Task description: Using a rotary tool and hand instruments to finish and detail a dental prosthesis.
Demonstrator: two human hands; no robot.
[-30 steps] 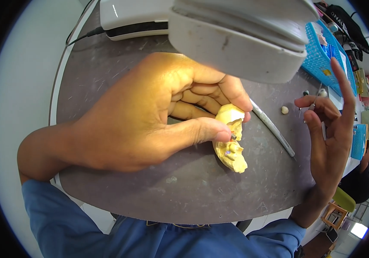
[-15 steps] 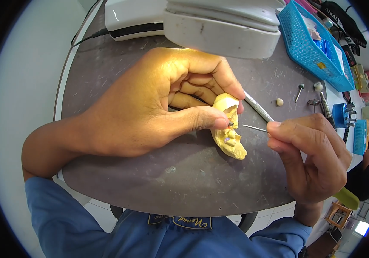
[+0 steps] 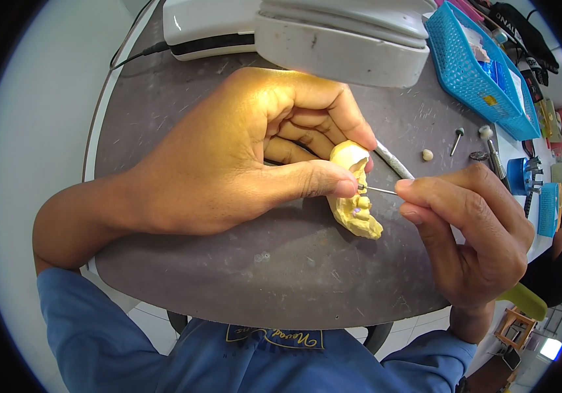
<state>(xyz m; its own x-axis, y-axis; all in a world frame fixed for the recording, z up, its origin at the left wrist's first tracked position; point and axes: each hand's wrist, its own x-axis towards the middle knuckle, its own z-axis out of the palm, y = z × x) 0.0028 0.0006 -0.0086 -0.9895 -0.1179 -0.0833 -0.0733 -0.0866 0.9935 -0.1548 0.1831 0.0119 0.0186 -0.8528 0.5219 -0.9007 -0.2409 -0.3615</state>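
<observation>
My left hand (image 3: 281, 150) is closed on a yellow plaster dental model (image 3: 358, 219), gripping its upper part between thumb and fingers. Tooth shapes and a jagged edge show below the thumb. My right hand (image 3: 471, 229) pinches a thin metal probe (image 3: 380, 190) between thumb and forefinger. Its far end meets the model beside my left thumb tip, at a small dark spot; the exact contact is hard to make out. A pale grey rod (image 3: 393, 162) runs from behind my left fingertips toward my right forefinger; whether I hold it or it lies on the table is unclear.
A white lamp head (image 3: 340, 49) overhangs the grey table (image 3: 281, 281). A small round bead (image 3: 427, 155), a mounted bur (image 3: 457, 141) and a handpiece (image 3: 496, 160) lie to the right. Blue baskets (image 3: 474, 85) stand at the far right, near a blue bur stand (image 3: 523, 175).
The probe has moved left and slightly up, from just beside the model to its surface by my left thumb. My left hand and the model have shifted slightly right and up.
</observation>
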